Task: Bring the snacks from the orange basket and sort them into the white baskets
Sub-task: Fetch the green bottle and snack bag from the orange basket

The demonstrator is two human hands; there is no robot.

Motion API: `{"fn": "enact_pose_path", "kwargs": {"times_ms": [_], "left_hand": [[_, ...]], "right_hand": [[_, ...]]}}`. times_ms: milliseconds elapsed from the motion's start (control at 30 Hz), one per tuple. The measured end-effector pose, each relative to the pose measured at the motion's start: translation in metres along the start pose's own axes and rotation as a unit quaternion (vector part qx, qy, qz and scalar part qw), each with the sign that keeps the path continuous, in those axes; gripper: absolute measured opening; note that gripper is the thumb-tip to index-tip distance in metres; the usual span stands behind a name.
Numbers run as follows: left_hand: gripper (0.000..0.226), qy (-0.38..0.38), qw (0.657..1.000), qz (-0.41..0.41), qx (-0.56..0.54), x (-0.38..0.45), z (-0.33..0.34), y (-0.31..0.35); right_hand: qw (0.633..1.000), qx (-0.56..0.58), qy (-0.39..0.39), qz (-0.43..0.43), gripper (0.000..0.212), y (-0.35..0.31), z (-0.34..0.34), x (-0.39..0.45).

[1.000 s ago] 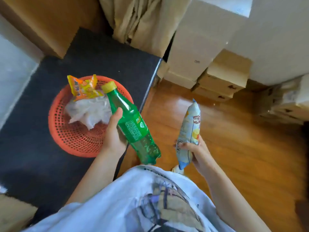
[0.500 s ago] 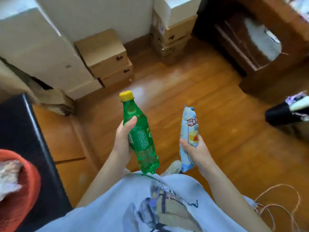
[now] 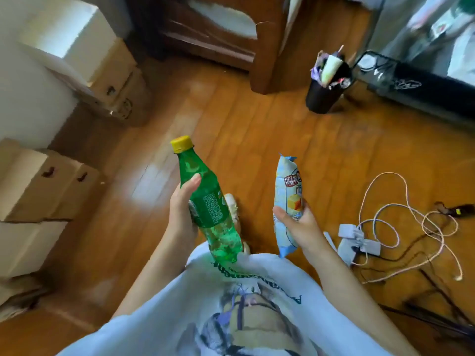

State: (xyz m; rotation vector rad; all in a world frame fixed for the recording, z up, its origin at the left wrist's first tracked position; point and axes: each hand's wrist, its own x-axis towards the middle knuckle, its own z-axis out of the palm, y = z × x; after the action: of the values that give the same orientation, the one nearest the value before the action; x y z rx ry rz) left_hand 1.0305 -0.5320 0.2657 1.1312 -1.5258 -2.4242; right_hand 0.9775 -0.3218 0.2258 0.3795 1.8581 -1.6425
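Green plastic soda bottle with yellow cap [image 3: 209, 201] is gripped upright by left hand [image 3: 181, 214]; pale blue foil snack packet [image 3: 288, 204], at 3 o'clock beside it, is pinched by right hand [image 3: 299, 227]. White baskets not in view: advise firm, level carry.

Glossy translucent green plastic soda bottle [image 3: 210, 206] with a matt yellow cap [image 3: 182, 143]; shiny pale-blue film snack packet [image 3: 288, 201]; polished wooden floor [image 3: 257, 129]; matt brown cardboard boxes [image 3: 38, 186].
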Motion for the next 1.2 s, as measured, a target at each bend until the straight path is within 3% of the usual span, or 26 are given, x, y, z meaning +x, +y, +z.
{"fn": "enact_pose_path", "kwargs": {"times_ms": [233,567,767,1000,1200], "left_hand": [[0.040,-0.097,0.994,-0.016,0.051,0.086,0.105,0.019],[0.042,-0.222,0.967,-0.006,0.123,0.220,0.271,0.086],[0.042,-0.277,0.948,-0.027,0.155,0.268,0.352,0.095],[0.045,-0.307,0.932,-0.050,0.188,0.300,0.453,0.077],[0.058,-0.314,0.927,-0.044,0.202,0.316,0.573,0.059]], "right_hand": [[0.995,0.065,0.081,-0.010,0.042,-0.041,-0.059,0.061],[0.982,0.103,0.152,-0.042,0.035,-0.160,-0.134,0.178],[0.966,0.151,0.205,-0.042,0.027,-0.180,-0.176,0.212],[0.948,0.199,0.244,-0.034,0.033,-0.189,-0.255,0.258],[0.941,0.207,0.264,-0.038,0.041,-0.215,-0.365,0.308]]}}
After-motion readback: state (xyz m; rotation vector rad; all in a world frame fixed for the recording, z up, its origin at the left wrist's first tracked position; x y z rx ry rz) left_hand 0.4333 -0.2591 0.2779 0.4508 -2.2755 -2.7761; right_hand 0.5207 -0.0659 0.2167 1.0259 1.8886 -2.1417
